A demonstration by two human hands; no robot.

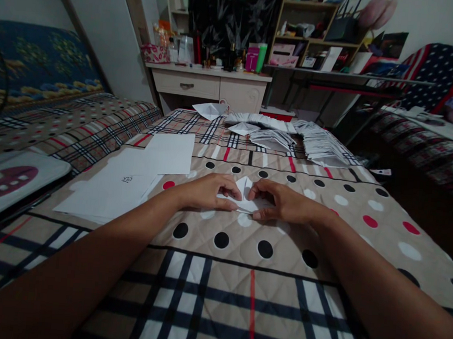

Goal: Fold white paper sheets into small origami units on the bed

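A small folded sheet of white paper (244,185) lies on the patterned bed cover (200,303), its top coming to a point. My left hand (214,190) grips its left side, with thumb at the near edge and fingers curled over it. On the right side, my right hand (273,200) pinches the same paper between thumb and bent fingers. Both hands rest close to the cover, a short gap between them. Part of the paper is hidden beneath the fingers.
Loose white sheets (107,186), one with a small dark mark, lie to the left. Folded paper pieces (322,145) are stacked in rows farther back, beside a lone folded piece (209,110). A white bag-like item (9,184) sits at far left. A dresser (205,84) stands behind.
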